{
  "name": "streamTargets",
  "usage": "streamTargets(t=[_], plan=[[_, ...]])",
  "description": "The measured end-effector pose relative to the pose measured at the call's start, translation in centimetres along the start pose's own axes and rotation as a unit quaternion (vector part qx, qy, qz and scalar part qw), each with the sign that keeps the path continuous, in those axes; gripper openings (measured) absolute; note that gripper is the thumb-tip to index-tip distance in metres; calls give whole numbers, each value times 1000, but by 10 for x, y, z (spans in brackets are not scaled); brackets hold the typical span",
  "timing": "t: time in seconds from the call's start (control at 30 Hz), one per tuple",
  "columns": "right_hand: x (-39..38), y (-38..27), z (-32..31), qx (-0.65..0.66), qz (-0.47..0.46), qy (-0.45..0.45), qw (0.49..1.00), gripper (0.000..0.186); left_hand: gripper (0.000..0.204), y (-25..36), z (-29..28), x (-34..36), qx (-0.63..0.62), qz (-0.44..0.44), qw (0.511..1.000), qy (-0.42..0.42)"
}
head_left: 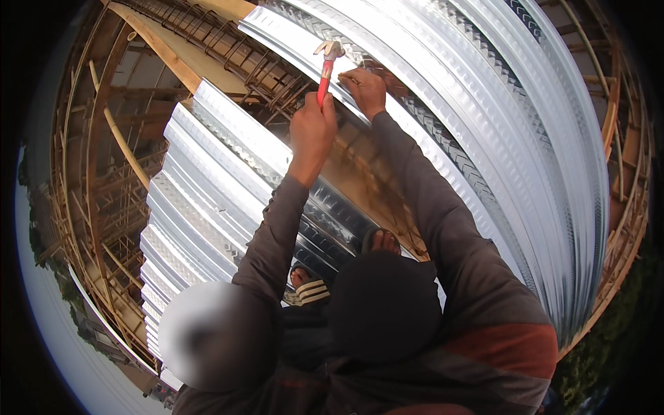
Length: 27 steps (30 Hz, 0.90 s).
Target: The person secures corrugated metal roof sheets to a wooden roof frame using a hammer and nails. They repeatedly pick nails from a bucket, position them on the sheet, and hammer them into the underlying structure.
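My left hand [312,135] is closed round the red handle of a claw hammer [326,72], its metal head raised at the top middle. Just right of the hammer, my right hand [363,90] has its fingertips pinched at the edge of a ribbed silver metal sheet [498,159]; whatever is between them is too small to make out. Another ribbed sheet [207,200] lies to the left, under my sandalled feet [382,242]. Brown boarding [366,173] shows in the gap between the two sheets.
Bundled rebar [242,66] runs beside a timber beam [162,52] at the upper left. A wooden framework [97,173] with open spaces drops away beyond the sheets' left edge. More timber [622,173] lines the right rim, with dark foliage [588,366] below.
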State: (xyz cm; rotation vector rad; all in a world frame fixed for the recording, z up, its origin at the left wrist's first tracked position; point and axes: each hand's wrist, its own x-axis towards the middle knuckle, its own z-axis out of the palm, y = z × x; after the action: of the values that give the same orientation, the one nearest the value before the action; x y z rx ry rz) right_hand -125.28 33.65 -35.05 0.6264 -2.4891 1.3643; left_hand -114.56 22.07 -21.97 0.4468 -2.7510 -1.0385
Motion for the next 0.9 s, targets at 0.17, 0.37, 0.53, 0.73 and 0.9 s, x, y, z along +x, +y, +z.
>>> streamTargets(t=[0.17, 0.37, 0.53, 0.73, 0.9], plan=[[1, -13, 1, -9, 31, -42, 999, 12, 30, -25, 9, -7, 44, 19, 999, 18], [-2, -1, 2, -23, -43, -12, 999, 13, 30, -1, -4, -7, -15, 3, 999, 44], [-6, 7, 5, -54, -7, -20, 998, 13, 28, -12, 3, 2, 53, -6, 998, -33], [-2, -7, 4, -9, -28, -14, 999, 12, 35, -24, 10, -8, 56, -3, 998, -34], [-5, 9, -1, -35, -57, -41, 997, 17, 31, 7, -10, -4, -22, -8, 998, 57]])
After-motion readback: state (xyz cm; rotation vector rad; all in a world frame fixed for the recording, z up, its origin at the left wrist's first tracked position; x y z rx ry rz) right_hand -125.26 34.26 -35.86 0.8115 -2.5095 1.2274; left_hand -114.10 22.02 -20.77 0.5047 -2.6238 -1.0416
